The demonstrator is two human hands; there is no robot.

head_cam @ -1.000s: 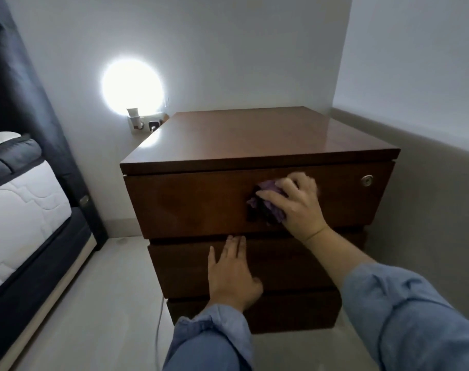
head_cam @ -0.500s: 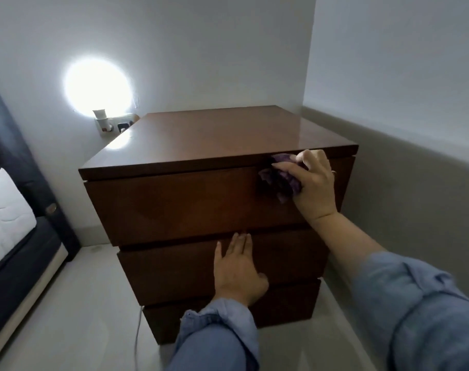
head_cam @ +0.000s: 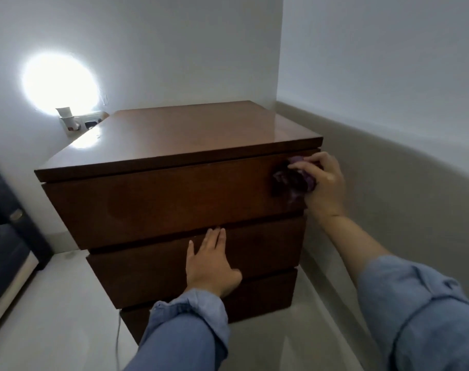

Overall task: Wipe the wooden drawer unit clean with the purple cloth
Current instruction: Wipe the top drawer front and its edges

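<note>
The wooden drawer unit (head_cam: pixel 158 204) stands in the room's corner with three stacked drawer fronts and a glossy top. My right hand (head_cam: pixel 325 183) presses the bunched purple cloth (head_cam: pixel 295 180) against the far right end of the top drawer front, just under the top's edge. Much of the cloth is in shadow. My left hand (head_cam: pixel 212 263) lies flat, fingers together, on the middle drawer front. Both sleeves are blue.
A lit plug-in night light (head_cam: pixel 67 119) sits in a wall socket behind the unit's left side. A dark bed frame (head_cam: pixel 5 236) stands at the left edge. The wall with a beige lower band (head_cam: pixel 388 188) runs close along the unit's right side. A thin cable (head_cam: pixel 117 341) hangs to the pale floor.
My right hand has slid the cloth rightward along the top drawer front, from its middle to its right end. My left hand has stayed on the middle drawer. The view has shifted right.
</note>
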